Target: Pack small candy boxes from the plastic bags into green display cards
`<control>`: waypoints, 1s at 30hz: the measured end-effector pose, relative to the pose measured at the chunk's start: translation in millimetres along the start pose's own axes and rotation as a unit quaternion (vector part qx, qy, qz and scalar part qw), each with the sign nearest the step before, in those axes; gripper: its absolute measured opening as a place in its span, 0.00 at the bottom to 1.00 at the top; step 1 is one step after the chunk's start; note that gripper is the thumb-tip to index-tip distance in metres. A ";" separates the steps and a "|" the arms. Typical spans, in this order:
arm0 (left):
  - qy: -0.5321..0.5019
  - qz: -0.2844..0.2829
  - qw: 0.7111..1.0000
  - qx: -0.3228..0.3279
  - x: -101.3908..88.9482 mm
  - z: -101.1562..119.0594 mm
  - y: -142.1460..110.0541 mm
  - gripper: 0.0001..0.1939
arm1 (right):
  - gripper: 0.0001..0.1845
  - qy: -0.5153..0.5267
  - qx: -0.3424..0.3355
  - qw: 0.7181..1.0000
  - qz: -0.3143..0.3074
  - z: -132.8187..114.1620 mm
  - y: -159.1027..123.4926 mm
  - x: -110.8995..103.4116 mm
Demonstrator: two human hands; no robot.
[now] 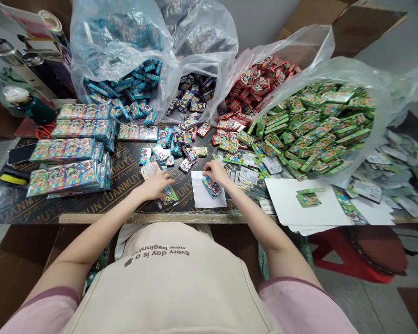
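Note:
My left hand lies over a printed flat packet with green and dark areas, its fingers spread and partly covering it. My right hand has its fingertips pinched at the upper end of a small blue printed box. That box rests on a sheet of white paper. Just beyond my hands is a loose cluster of small blue, purple and red boxes. Exactly how the right fingertips grip the blue box is partly hidden.
Plastic bags hold many blue boxes, purple boxes, red boxes and green boxes. Wrapped stacks stand at left, near a phone and flasks. White sheets lie at right.

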State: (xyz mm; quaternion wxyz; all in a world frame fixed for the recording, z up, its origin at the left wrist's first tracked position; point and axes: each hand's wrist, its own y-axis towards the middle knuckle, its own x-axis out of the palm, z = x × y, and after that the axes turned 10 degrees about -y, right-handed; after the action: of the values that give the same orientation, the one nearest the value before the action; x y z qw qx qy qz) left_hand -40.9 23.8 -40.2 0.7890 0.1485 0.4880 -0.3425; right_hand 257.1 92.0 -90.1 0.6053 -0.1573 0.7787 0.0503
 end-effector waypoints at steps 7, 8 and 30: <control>-0.023 -0.071 0.997 0.019 -1.6 16.5 17.9 0.15 | 0.04 0.008 -0.030 0.999 0.023 2.2 -6.5 4.3; -0.048 -0.060 0.997 0.015 -9.9 17.8 16.7 0.13 | 0.03 0.006 -0.039 0.999 0.030 2.5 -8.2 5.6; -0.490 0.266 0.825 -0.093 -14.2 10.2 -14.9 0.19 | 0.29 0.480 -0.015 0.875 0.061 -92.6 -20.6 -33.8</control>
State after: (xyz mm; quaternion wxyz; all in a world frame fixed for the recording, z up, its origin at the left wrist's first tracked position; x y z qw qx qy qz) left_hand -48.5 12.9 -21.4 0.9949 0.0108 0.0087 -0.0999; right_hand 185.0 53.9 -31.1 0.1502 -0.1233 0.9808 0.0176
